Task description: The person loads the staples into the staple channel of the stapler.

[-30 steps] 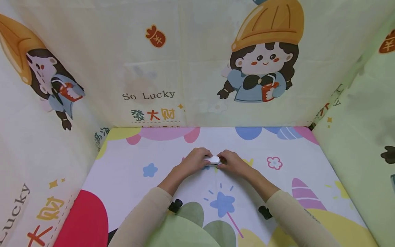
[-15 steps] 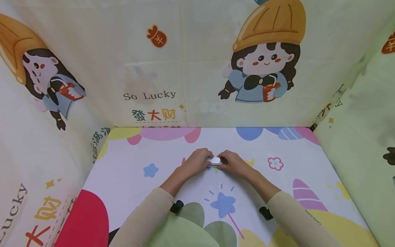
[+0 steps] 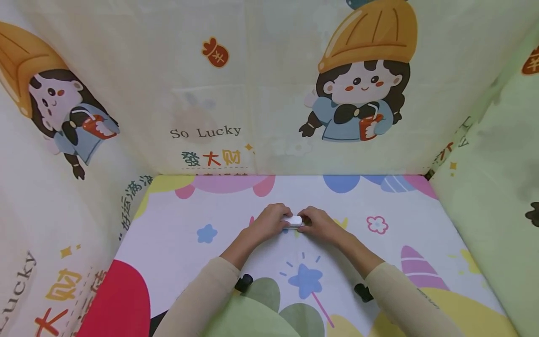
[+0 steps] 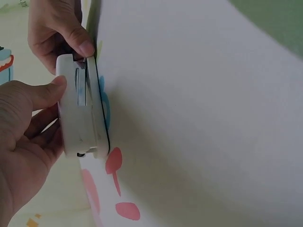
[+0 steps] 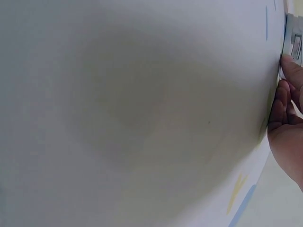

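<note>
A small white stapler (image 3: 294, 220) lies on its base on the patterned tabletop, between both hands. My left hand (image 3: 270, 220) grips its rear part from the left, with the thumb along the near side. In the left wrist view, a metal strip shows in the side of the stapler (image 4: 78, 125). At the stapler's front end, my right hand (image 3: 320, 223) pinches the tip of the base with the thumb and curled fingers. Whether anything small sits between those fingers is hidden. Only the front end of the stapler (image 5: 288, 40) appears in the right wrist view.
The table cover (image 3: 236, 206) bears printed stars, flowers and coloured shapes. Cream printed cloth walls (image 3: 269, 117) stand at the back and on both sides. A black wrist-camera piece (image 3: 244, 282) sits under the left sleeve, another black piece (image 3: 363, 292) by the right sleeve.
</note>
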Demonstrator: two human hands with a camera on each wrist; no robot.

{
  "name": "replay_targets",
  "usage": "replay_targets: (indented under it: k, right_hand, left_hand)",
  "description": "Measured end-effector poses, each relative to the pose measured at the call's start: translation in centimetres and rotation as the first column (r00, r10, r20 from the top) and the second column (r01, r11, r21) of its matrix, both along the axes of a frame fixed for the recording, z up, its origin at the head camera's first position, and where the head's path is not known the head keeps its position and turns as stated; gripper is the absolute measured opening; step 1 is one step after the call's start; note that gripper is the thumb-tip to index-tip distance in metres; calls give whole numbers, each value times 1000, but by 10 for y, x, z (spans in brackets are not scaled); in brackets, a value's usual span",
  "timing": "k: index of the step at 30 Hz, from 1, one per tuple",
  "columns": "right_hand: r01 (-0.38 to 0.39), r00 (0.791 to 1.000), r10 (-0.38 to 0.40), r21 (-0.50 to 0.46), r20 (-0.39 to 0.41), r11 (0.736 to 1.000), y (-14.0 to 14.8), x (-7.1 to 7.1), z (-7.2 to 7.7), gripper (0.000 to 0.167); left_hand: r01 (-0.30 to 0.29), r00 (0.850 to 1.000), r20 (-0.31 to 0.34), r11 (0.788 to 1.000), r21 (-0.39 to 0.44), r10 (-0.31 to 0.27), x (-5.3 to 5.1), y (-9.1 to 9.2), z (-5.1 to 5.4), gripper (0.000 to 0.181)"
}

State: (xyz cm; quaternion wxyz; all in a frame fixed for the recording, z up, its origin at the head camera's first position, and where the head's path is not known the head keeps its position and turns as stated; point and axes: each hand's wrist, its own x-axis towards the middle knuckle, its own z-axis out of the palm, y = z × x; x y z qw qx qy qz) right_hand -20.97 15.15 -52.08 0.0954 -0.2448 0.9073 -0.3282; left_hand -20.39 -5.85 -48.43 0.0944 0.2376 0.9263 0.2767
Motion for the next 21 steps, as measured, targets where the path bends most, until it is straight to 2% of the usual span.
replay_targets:
  k: [2, 5, 9, 15, 21]
  right_hand:
    - [8, 1000, -8, 5, 2, 1000, 1, 0, 0, 34]
    - [9, 1000, -8, 7, -14, 1000, 3, 0, -1, 34]
    - [-4, 1000, 4, -5, -14, 1000, 4, -1, -1, 34]
    - [-14, 1000, 14, -9, -5, 1000, 4, 1, -1, 32]
    - [-22, 1000, 21, -31, -14, 999, 2, 4, 0, 31]
  left_hand:
    - [-3, 1000, -10, 1000, 9, 3, 0, 1, 0, 21]
    - [18, 999, -46, 1000, 2, -18, 0, 3, 0, 20]
    - [43, 997, -63, 999, -18, -44, 1, 3, 2, 19]
    - [36, 999, -38, 999, 33, -35, 1, -2, 4, 21]
    - [67, 997, -44, 996, 51, -64, 2, -7, 5, 24]
